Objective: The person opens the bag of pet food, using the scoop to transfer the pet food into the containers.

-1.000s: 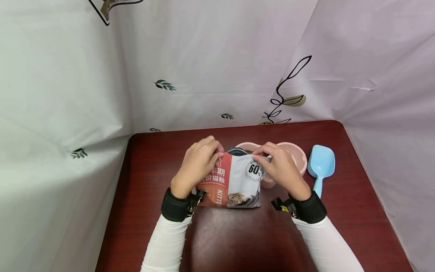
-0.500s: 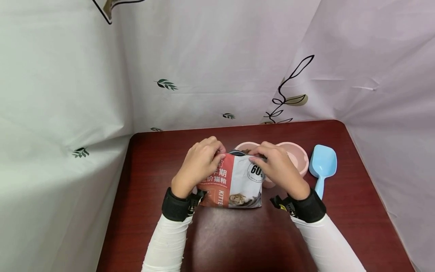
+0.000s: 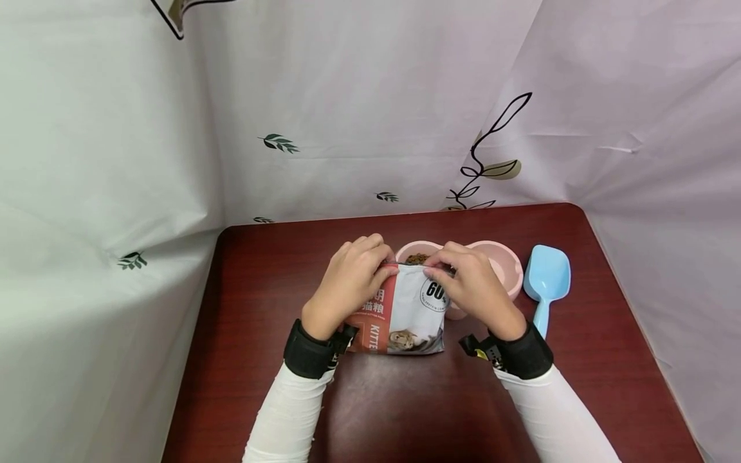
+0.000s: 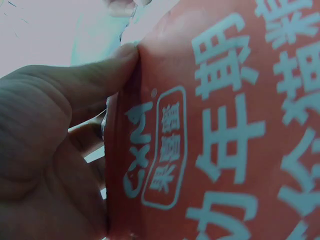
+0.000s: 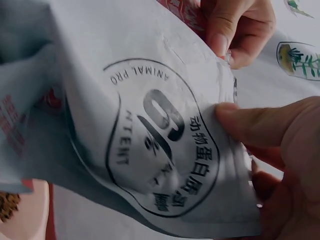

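Note:
A red and white cat food bag [image 3: 413, 305] stands upright on the table between my hands. My left hand [image 3: 350, 278] pinches its top edge near the middle, thumb in front, on the red part beside the white. On the white side, my right hand [image 3: 477, 286] pinches the same edge. Up close in the left wrist view, the left thumb [image 4: 112, 62] presses on the bag's red rim. From the right wrist, the white panel [image 5: 165, 125] looks creased, and both hands grip the rim, which lies together between them.
Behind the bag is a pink double bowl [image 3: 508, 260], partly hidden by the right hand. Brown kibble [image 3: 417, 258] lies in its left part. A light blue scoop [image 3: 547, 276] rests at the right on the dark red table [image 3: 266, 276].
My left hand has slid right along the top edge toward the right hand. The dark gap at the bag's mouth has closed, and more kibble shows behind. The right hand shifted slightly left.

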